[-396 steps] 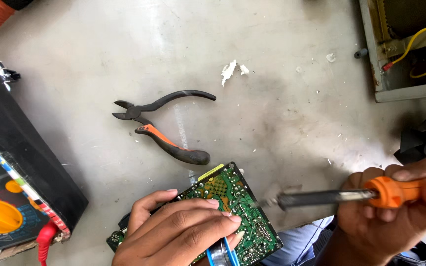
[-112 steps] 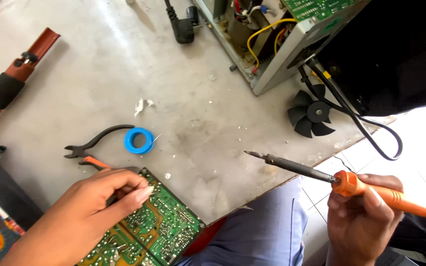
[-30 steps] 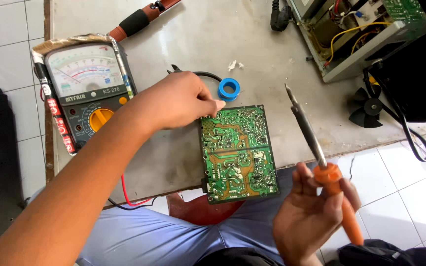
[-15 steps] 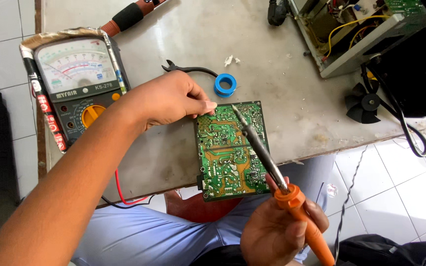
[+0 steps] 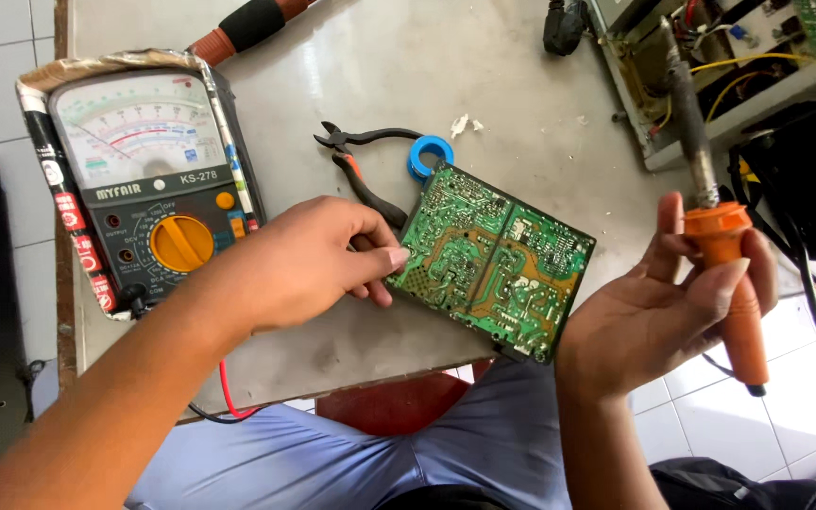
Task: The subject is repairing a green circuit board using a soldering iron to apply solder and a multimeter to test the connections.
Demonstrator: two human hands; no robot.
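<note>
A green circuit board lies solder side up near the front edge of the grey table. My left hand pinches its left edge with thumb and fingers. To the right, off the table edge, my right hand grips an orange-handled soldering iron upright. Its dark metal tip points up and away, well clear of the board.
An analogue multimeter with a yellow dial lies at the left. Black and orange pliers and a blue solder spool sit behind the board. An opened device chassis with wires stands at the back right.
The soldering iron has lifted off the board and swung upright to the right. The board has turned to lie slanted, and my left hand now grips its left edge.
</note>
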